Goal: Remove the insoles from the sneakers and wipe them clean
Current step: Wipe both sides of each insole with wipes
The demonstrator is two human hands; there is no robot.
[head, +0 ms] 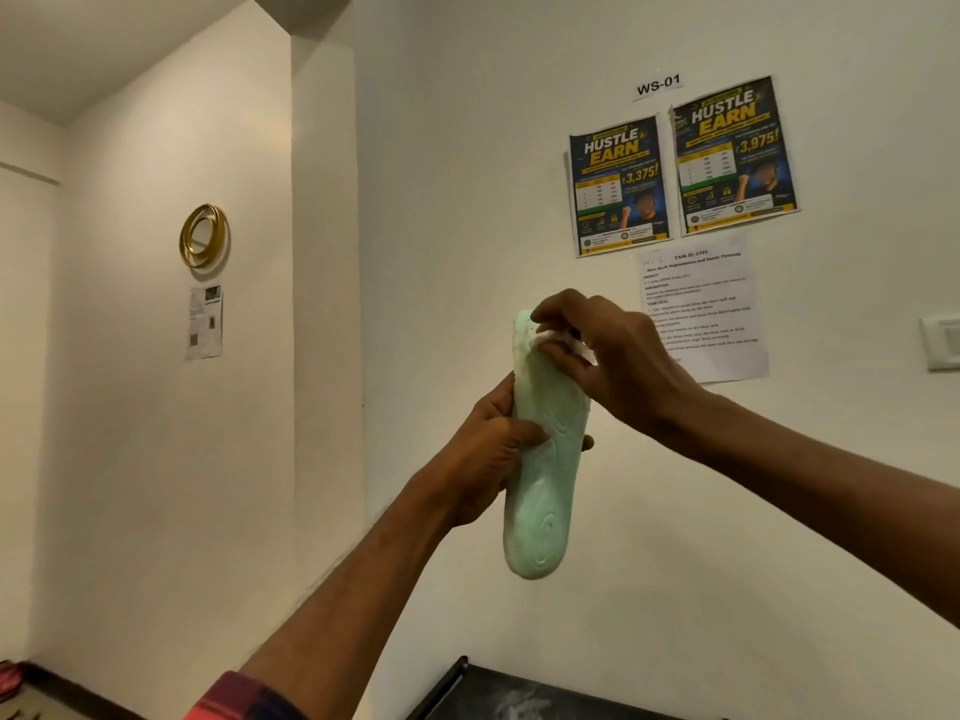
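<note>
A pale green insole [543, 491] is held upright in front of the white wall, underside facing me, heel end down. My left hand [488, 454] grips it around the middle, thumb across the front. My right hand [608, 350] holds a small white wipe [550, 339] in curled fingers and presses it against the upper end of the insole. No sneakers are in view.
A dark flat surface [519, 693] shows at the bottom edge. On the wall hang two posters [680, 168], a task sheet [706, 309], a gold ring ornament [203, 236] and a switch plate [943, 343]. A wall corner juts out at the left.
</note>
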